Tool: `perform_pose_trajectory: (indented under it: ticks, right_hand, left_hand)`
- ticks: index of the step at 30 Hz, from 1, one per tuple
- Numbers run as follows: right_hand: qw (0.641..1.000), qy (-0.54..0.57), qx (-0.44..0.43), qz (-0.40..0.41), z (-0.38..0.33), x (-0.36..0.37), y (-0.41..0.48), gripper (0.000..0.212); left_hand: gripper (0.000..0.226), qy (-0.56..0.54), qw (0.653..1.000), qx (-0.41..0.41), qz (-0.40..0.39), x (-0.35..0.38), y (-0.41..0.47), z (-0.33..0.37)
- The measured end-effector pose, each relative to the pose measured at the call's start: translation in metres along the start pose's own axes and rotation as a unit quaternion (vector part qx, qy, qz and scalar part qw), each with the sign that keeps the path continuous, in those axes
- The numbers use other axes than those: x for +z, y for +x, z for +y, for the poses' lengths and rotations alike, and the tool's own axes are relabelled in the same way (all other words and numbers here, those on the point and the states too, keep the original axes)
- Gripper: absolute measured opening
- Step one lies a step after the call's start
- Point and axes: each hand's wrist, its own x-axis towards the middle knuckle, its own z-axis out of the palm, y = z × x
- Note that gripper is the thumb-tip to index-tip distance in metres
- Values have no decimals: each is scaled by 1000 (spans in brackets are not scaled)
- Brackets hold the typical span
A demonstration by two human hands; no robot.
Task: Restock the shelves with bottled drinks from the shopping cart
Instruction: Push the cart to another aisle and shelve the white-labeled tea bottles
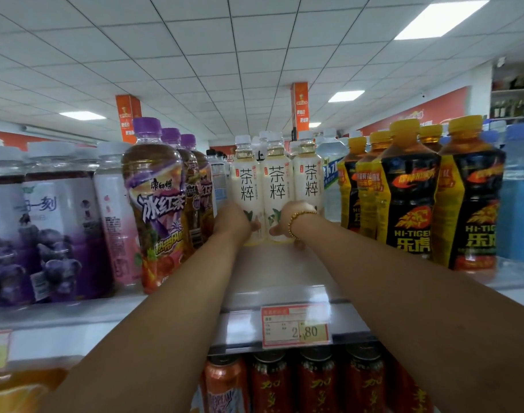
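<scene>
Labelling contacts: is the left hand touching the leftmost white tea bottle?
Touching. Head view: the left hand curls round the base of the leftmost white tea bottle, thumb across its front.

I lose the fingers of my left hand (232,219) and right hand (287,222) behind the tea bottles (274,186); the price tag (295,327) has blurred small print; lower cans (317,380) run off the bottom edge
</scene>
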Motion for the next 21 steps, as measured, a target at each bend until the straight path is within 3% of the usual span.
perform_pose_trajectory:
  ticks: [11,15,18,21]
  right_hand:
    - [998,52,16,32,4,3,-8,50]
    - [999,32,-3,37,10,-16,-36,37]
    - [990,106,-62,63,18,-35,-76,31]
    - [918,354,-134,118,41,-43,-145,22]
  left_hand:
    - [46,3,1000,-23,-15,1,-5,-1]
    - [35,29,999,-8,-40,-12,-20,6]
    - [32,-39,999,12,-31,-37,-46,21]
    - [32,-117,984,126,50,-60,-103,32]
